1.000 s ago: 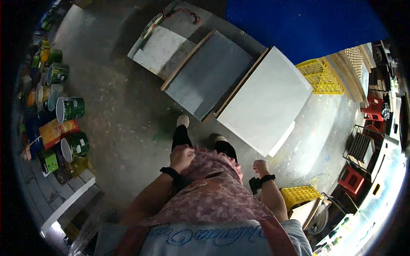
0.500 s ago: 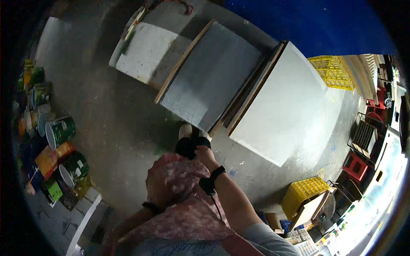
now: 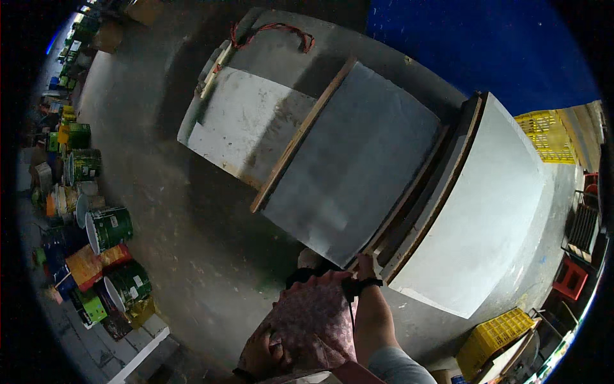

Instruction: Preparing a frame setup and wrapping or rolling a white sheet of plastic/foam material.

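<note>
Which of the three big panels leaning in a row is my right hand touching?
The right hand reaches the lower corner of the middle grey panel, between the patchy white panel and the pale panel.

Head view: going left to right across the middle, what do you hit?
Green paint cans → white panel → grey panel → large white board → yellow crate by the right rim.
</note>
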The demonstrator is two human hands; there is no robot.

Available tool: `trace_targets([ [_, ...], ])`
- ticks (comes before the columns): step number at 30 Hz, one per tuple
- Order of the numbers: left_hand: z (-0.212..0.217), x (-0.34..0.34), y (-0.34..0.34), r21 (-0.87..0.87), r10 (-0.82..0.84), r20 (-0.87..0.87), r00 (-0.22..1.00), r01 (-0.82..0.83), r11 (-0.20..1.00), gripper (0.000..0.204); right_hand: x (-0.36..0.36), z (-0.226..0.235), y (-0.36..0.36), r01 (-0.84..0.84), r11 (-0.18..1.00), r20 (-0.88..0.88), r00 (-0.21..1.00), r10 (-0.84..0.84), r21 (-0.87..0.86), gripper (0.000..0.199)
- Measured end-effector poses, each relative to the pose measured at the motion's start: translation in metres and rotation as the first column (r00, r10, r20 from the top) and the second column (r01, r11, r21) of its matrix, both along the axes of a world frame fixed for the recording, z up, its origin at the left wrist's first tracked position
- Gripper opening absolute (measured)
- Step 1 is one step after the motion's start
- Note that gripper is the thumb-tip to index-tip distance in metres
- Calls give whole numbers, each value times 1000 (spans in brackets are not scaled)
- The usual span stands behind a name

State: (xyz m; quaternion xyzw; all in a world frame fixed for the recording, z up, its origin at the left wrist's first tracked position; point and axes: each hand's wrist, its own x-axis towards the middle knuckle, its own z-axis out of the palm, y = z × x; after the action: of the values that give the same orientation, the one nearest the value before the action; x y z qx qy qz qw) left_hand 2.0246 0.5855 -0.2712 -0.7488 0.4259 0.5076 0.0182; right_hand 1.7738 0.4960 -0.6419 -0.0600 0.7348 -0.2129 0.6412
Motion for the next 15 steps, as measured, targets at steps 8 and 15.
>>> trace_targets([
  [8, 25, 7, 38, -240, -187, 111, 976, 209, 948, 47, 153, 193, -27, 45, 964, 88, 996, -22, -264, 25],
  [15, -15, 175, 193, -277, 242, 98, 965, -207, 938, 18, 178, 415, -138, 140, 954, 123, 986, -110, -267, 15],
])
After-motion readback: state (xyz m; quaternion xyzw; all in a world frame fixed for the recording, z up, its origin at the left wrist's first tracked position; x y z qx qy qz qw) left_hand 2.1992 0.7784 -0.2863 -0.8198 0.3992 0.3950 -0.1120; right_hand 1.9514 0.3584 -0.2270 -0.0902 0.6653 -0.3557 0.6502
